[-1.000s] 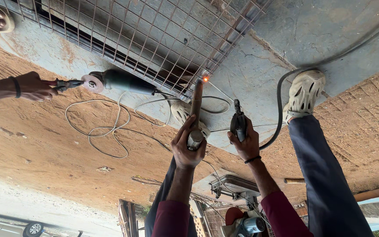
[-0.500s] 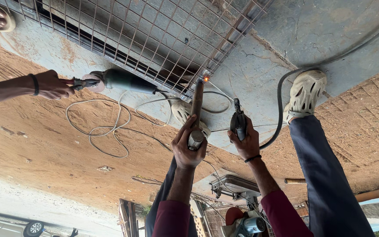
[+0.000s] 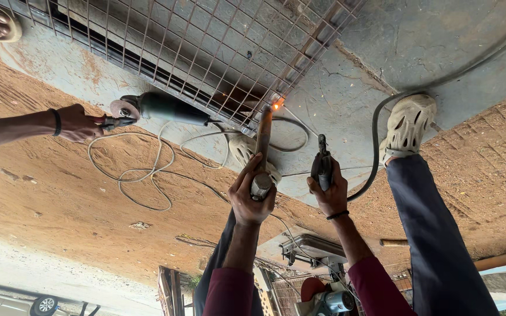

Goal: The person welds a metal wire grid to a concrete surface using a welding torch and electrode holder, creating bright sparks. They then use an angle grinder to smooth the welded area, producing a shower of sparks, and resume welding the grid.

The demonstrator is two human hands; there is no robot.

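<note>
Metal pipe (image 3: 263,149): short, rusty brown, gripped at its lower end, its far end touching the mesh frame where a small orange glow showed. Welding electrode holder (image 3: 322,164): dark, slim, held upright beside the pipe. Wire mesh panel (image 3: 206,52): grey grid in a bar frame, lying on concrete.

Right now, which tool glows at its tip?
The rod in the left hand: its tip sparks orange at the mesh; grinder and dark-handled tool don't.
</note>
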